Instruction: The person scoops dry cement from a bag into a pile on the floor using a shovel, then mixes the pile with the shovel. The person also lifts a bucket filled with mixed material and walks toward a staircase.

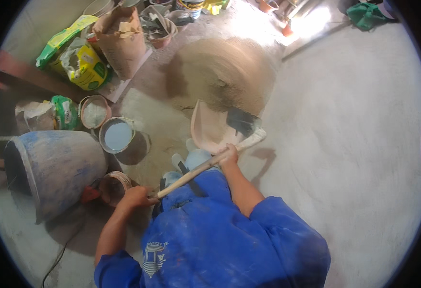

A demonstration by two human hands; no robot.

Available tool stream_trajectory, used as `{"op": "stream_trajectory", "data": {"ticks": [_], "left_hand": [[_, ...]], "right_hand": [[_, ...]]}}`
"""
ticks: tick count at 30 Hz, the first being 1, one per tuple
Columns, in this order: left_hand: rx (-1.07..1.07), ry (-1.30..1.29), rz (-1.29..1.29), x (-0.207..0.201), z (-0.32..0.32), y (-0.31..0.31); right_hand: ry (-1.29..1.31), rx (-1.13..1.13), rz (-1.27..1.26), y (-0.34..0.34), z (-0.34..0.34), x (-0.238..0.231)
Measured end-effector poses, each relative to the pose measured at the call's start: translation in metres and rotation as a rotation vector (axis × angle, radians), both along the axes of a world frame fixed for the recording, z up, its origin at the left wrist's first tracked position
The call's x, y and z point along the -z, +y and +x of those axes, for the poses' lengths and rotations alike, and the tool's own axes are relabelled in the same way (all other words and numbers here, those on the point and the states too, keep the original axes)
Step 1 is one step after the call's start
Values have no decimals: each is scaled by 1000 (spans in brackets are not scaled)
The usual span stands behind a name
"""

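Both my hands grip a long pale wooden handle that slants across my front, seemingly a shovel [191, 175]. My left hand [140, 197] is closed round its rear end, close to my waist. Further forward, my right hand [228, 156] wraps the handle. Just beyond it are a dark, flat blade-like part [241, 121] and a whitish, dusty piece; how they join the handle is unclear. A pale pink, open scoop-shaped container [201, 127] lies before my feet, partly behind the handle. Its far edge meets a heap of brown sand [215, 72].
A large dusty blue drum [66, 165] lies tipped at the left. Beside it stand a bucket of bluish-grey liquid [117, 135], a bucket of pale material [95, 113] and a smaller bucket [114, 188]. Open sacks [119, 45] stand far left; a cable [59, 257] trails near left.
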State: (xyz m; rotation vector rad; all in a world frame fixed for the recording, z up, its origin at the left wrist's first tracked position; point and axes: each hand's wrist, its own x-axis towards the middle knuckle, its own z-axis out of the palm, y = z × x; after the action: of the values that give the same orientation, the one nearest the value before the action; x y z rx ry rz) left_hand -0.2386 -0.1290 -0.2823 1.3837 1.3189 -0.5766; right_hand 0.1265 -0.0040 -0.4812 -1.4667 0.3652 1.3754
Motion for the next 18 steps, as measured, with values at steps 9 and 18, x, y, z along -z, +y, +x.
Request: {"op": "stream_trajectory", "data": {"ticks": [9,18], "left_hand": [[-61,21,472,17,-33,28],[-202,44,663,40,-85,115]], "right_hand": [[-71,-116,-36,89,-46,-34],[158,-155,155,230,-123,-57]]}}
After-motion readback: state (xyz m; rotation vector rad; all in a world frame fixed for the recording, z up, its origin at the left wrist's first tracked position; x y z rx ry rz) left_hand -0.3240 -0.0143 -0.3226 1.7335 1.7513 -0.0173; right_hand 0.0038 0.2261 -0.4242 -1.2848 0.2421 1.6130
